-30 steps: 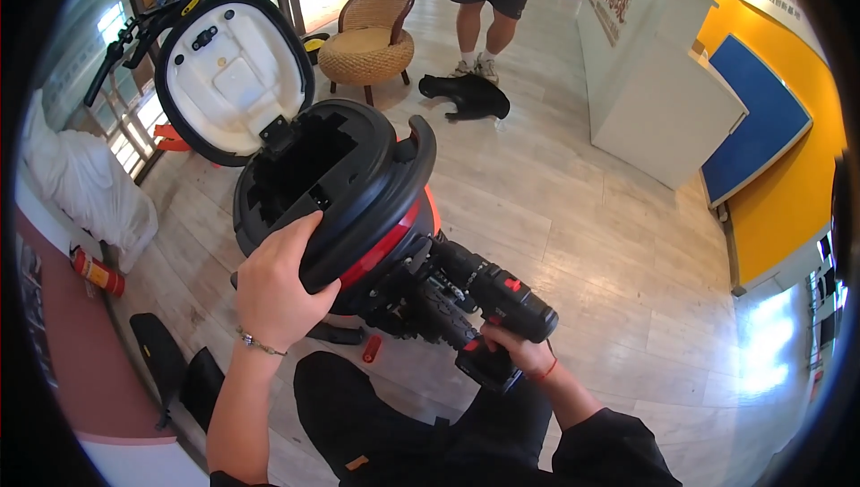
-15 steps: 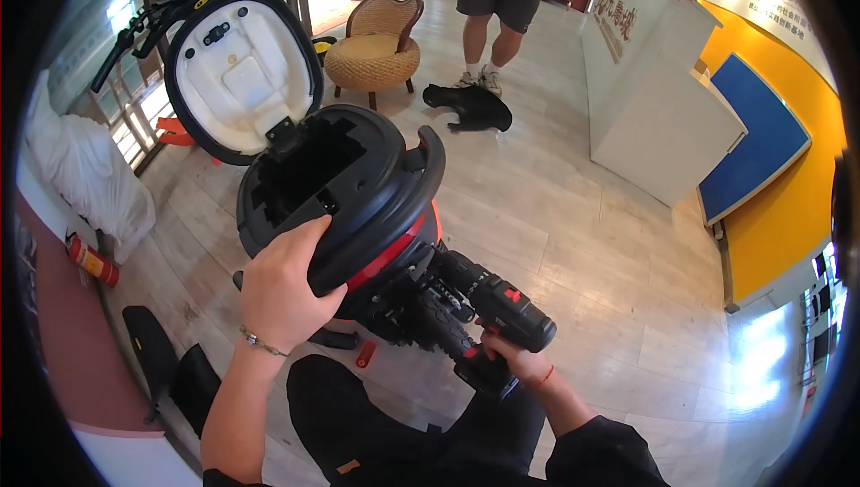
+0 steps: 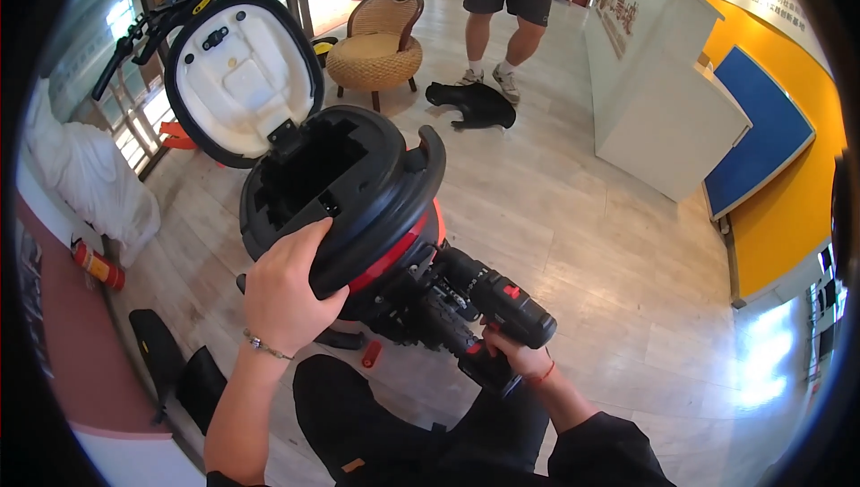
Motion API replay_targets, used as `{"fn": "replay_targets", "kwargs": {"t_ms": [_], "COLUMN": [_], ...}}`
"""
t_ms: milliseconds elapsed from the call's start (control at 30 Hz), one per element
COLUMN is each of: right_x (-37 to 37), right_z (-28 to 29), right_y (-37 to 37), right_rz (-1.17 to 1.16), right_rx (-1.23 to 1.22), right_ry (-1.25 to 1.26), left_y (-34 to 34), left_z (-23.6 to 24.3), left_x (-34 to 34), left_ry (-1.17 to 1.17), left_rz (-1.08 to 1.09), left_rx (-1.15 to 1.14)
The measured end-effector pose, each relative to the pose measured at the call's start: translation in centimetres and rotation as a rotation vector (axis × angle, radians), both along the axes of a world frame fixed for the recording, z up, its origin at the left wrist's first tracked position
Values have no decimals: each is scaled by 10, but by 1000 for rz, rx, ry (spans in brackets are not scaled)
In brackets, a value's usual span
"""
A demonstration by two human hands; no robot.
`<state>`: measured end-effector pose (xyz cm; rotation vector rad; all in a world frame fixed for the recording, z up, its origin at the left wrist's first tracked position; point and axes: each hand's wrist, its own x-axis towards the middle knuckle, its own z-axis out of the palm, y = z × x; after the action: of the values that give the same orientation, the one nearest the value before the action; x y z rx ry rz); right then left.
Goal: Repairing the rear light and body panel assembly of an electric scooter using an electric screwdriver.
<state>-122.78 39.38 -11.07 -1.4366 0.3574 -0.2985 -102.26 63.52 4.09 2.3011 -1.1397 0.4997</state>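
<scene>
An electric scooter (image 3: pixel 381 187) stands in front of me with its seat (image 3: pixel 246 75) flipped up, showing a pale underside and a dark storage well. My left hand (image 3: pixel 291 294) is closed around the black rear grab rail (image 3: pixel 381 249), its thumb below and fingers over the top. In my right hand (image 3: pixel 520 357) is a black cordless drill (image 3: pixel 515 303) with red details, gripped by the handle. The drill's nose points into the scooter's tail, beside the rear wheel. Whether its tip touches a screw is hidden.
A person (image 3: pixel 506 3) stands beyond the scooter, near a black panel (image 3: pixel 475 106) on the floor. A wicker chair (image 3: pixel 372 61) and white counter (image 3: pixel 654 93) stand farther off. Black panels (image 3: pixel 161 348), a red cylinder (image 3: pixel 372 354) and a fire extinguisher (image 3: pixel 97 265) are nearer.
The other person's feet have moved apart, one stepping to the right. My view has shifted slightly. Both my hands keep their holds, and the drill stays at the scooter's tail.
</scene>
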Motion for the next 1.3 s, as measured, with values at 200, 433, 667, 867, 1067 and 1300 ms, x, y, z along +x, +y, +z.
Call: {"fn": "replay_targets", "kwargs": {"t_ms": [200,433,667,867,1067,1300], "right_x": [3,2,-1,-2,1,-1], "right_z": [6,-2,-15,-20,-33,-26], "right_y": [0,-6,-1,1,-1,-5], "right_rz": [23,24,-60,-41,-74,-98], "right_rx": [-51,70,-23,7,11,-506], "right_ry": [50,80,-103,-1,-236,-90], "left_y": [-2,-5,-14,-19,-22,-23], "left_z": [0,0,-2,-8,-8,-9], "left_x": [-4,-8,-13,-10,-12,-12], "left_ry": [0,75,112,171,203,184], "left_rz": [13,22,45,10,42,51], "left_rx": [25,30,46,-8,18,32]}}
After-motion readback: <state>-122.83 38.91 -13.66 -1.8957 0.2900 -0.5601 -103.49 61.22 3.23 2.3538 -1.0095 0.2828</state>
